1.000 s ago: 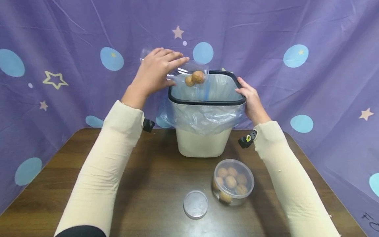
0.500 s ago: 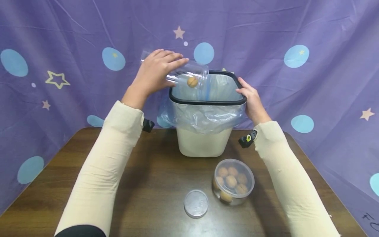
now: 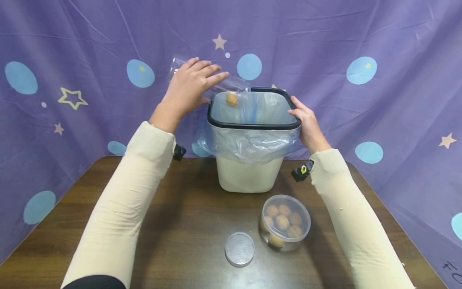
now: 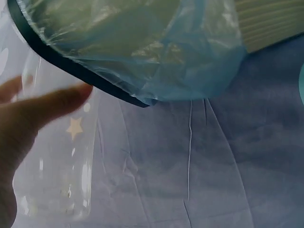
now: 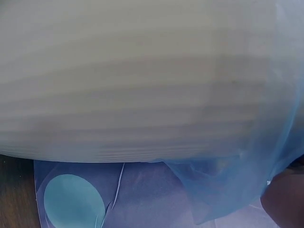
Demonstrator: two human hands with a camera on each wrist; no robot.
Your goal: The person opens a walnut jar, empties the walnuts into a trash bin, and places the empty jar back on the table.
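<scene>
My left hand (image 3: pixel 191 88) grips a clear plastic jar (image 3: pixel 231 83), tilted with its mouth over the left side of a trash bin (image 3: pixel 249 176). One walnut (image 3: pixel 232 100) shows at the jar's mouth end. In the left wrist view the thumb lies along the clear jar (image 4: pixel 57 166), beside the bin's dark rim (image 4: pixel 80 71). My right hand (image 3: pixel 308 126) holds the bin's black rim at the right. A bluish clear bag (image 3: pixel 249 144) lines the bin and hangs over its outside. The right wrist view shows mostly the bin's pale ribbed wall (image 5: pixel 133 85).
A round clear tub (image 3: pixel 285 241) with several walnuts stands on the brown wooden table (image 3: pixel 191 224), in front of the bin. Left of it lies a small round silvery lid (image 3: pixel 240 249). A purple patterned curtain (image 3: pixel 296 36) hangs close behind the bin.
Two walnuts showed in the jar one second ago; one shows now. The jar's base has tilted up slightly, and the left hand has shifted a little. The right hand stays on the rim.
</scene>
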